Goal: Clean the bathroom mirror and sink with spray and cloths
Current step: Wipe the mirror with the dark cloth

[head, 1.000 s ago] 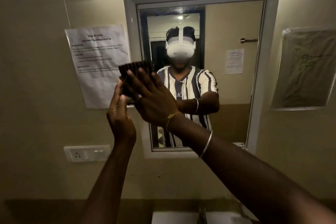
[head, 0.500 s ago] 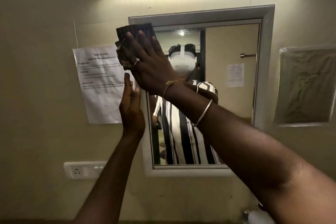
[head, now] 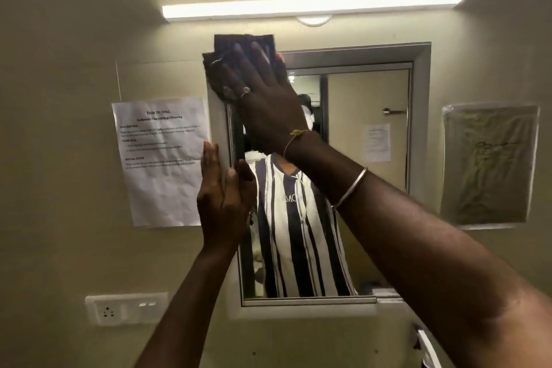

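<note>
A grey-framed mirror (head: 367,176) hangs on the beige wall ahead. My right hand (head: 263,92) lies flat with straight fingers on a dark cloth (head: 239,45), pressing it against the frame's top left corner. My left hand (head: 222,197) is held upright with straight fingers against the mirror's left frame edge, below the right hand. The glass reflects a person in a striped shirt. The sink and any spray bottle are out of sight.
A printed paper sheet (head: 161,158) is taped left of the mirror, and a plastic-covered sheet (head: 490,164) hangs to the right. A tube light (head: 310,6) glows above. A white socket plate (head: 125,308) sits low on the left wall.
My right hand has slid the cloth upward from the mirror's left side to its top left corner. My view tilted up, bringing the light into sight. My left hand stays by the left frame.
</note>
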Demonstrator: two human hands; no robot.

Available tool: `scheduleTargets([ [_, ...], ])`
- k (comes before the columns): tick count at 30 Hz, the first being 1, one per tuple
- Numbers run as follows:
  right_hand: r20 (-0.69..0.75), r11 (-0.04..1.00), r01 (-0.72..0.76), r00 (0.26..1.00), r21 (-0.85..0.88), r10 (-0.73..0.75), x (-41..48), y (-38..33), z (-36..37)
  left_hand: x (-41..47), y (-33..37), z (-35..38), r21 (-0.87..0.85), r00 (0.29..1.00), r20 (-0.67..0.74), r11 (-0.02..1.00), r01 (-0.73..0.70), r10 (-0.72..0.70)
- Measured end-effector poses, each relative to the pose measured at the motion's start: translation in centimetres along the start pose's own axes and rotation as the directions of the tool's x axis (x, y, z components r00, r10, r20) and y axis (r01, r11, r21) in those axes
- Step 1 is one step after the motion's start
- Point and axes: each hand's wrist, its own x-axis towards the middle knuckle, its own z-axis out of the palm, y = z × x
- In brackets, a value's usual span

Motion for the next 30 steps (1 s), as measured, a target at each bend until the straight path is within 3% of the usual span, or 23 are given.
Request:
scheduleTargets([
  [2, -0.020, 0.999, -0.028, 0.999, -0.025, 0.028, -0.5, 2.0, -0.7, 0.3, -1.1, 0.5, 0.210, 0.989, 0.024, 0.967, -0.147, 0.145],
  [3, -0.029, 0.999, -0.040, 0.999, -0.027, 0.039, -0.8, 3.0, -1.1, 0.4, -1.6, 0.8, 0.234, 0.986, 0.030, 0.958, -0.165, 0.163],
  [7, -0.052, 0.995, -0.088, 0.995, -0.037, 0.086, -3.0, 7.4, -2.8, 0.6, -0.3, 1.3, 0.074, 0.998, -0.025, 0.996, -0.058, 0.060],
  [18, -0.069, 0.929, -0.359, 0.933, -0.088, 0.354, -9.7, 16.1, -5.6, -1.7, -0.1, 2.7, 0.130, 0.993, -0.040, 0.986, -0.106, 0.112],
  [25, -0.067, 0.859, -0.510, 0.856, 0.043, 0.512, -12.9, 16.9, -5.7, -2.9, -0.2, 3.2, 0.158, 0.994, -0.047, 0.983, -0.089, 0.097],
  [30, -0.022, 0.837, -0.524, 0.846, 0.157, 0.533, -18.2, 14.9, -6.2, -4.5, -0.8, 3.0, 0.164, 0.996, -0.008, 0.983, -0.089, 0.092],
])
